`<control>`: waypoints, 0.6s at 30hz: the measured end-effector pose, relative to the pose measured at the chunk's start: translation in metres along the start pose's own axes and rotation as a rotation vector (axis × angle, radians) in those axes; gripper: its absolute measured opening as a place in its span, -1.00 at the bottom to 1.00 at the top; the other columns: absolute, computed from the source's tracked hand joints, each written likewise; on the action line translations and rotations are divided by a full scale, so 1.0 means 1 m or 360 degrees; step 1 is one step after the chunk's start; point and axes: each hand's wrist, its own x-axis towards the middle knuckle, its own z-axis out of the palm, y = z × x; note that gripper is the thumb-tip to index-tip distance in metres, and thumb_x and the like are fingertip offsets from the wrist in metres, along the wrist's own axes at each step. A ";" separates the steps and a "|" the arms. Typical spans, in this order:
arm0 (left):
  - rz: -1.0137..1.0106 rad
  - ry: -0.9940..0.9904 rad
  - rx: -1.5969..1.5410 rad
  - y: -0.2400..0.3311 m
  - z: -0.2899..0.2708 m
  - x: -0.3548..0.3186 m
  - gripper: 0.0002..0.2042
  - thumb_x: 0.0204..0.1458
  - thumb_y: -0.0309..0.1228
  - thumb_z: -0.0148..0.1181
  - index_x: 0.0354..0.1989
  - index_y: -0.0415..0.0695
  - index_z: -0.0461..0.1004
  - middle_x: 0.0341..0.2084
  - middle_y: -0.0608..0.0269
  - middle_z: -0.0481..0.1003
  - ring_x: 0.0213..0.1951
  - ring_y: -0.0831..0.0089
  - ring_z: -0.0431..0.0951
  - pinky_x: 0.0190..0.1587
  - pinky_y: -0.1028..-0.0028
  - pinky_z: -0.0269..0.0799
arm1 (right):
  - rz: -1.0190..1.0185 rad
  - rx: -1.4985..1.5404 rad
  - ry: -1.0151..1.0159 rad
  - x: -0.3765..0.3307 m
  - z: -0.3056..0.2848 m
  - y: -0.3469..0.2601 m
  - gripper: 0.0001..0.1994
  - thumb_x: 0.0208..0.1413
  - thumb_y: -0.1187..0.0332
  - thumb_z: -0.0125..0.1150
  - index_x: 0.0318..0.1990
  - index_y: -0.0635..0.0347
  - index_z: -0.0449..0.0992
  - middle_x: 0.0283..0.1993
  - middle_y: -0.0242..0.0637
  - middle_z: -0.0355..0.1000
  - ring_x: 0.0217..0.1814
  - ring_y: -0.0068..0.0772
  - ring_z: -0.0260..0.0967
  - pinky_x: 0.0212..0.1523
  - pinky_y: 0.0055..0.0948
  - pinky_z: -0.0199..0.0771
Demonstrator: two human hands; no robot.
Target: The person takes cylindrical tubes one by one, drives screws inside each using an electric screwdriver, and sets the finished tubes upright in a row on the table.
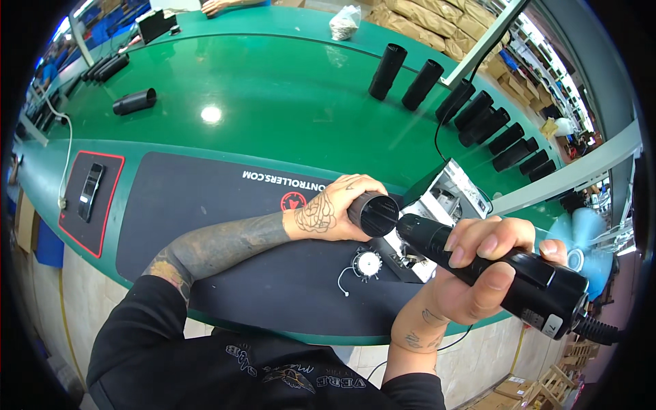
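My left hand (342, 205) is wrapped round a short black tube (378, 215), its open end turned toward the right. In my right hand (488, 263) is a corded black electric screwdriver (540, 287), fingers curled over its body. The front end of the screwdriver sits right beside the rim of the tube; I cannot tell whether they touch, and no bit shows. Below the tube, a small round motor-like part (367, 264) with a white wire lies on the dark mat (273, 287). A black and silver box-shaped device (447, 195) stands just beyond the screwdriver, partly hidden by it.
Several black tubes (387, 72) stand in a row at the far right of the green table (260, 75). Another tube (134, 101) lies far left. A phone (91, 191) rests on a red-edged mat. A bag (345, 23) and another person's hand (217, 6) are at the back. A blue fan (584, 232) is at right.
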 end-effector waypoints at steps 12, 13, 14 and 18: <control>-0.0307 0.0014 0.0073 -0.057 -0.009 -0.038 -0.39 -0.40 -0.51 0.38 -0.03 -0.07 0.34 -0.05 0.22 0.40 -0.06 0.26 0.43 0.01 0.35 0.34 | -0.0352 0.0178 0.0237 -0.018 -0.007 -0.062 -0.68 0.11 0.25 0.13 -0.05 0.12 0.23 -0.24 -0.39 0.30 -0.51 -0.62 0.26 -0.42 -0.56 0.26; -0.0209 0.0048 0.0265 -0.060 -0.012 -0.039 -0.39 -0.39 -0.50 0.38 -0.02 -0.07 0.34 -0.06 0.21 0.40 -0.07 0.25 0.43 0.00 0.34 0.35 | -0.0257 0.0164 0.0219 -0.014 -0.002 -0.056 -0.68 0.10 0.27 0.13 -0.05 0.12 0.22 -0.25 -0.39 0.30 -0.52 -0.61 0.26 -0.43 -0.56 0.27; -0.0107 0.0078 0.0458 -0.063 -0.014 -0.040 -0.39 -0.38 -0.50 0.38 -0.01 -0.08 0.33 -0.07 0.21 0.40 -0.07 0.25 0.44 0.00 0.34 0.35 | -0.0164 0.0150 0.0202 -0.009 0.003 -0.050 -0.67 0.09 0.28 0.14 -0.05 0.12 0.21 -0.26 -0.39 0.30 -0.53 -0.61 0.27 -0.44 -0.57 0.28; -0.0012 0.0274 0.0750 -0.075 -0.022 -0.035 -0.39 -0.34 -0.47 0.37 0.01 -0.10 0.31 -0.08 0.18 0.40 -0.08 0.22 0.44 -0.01 0.33 0.36 | 0.0040 0.0149 0.0105 0.000 0.010 -0.053 -0.65 0.07 0.33 0.15 -0.04 0.13 0.18 -0.28 -0.38 0.30 -0.56 -0.61 0.27 -0.47 -0.58 0.29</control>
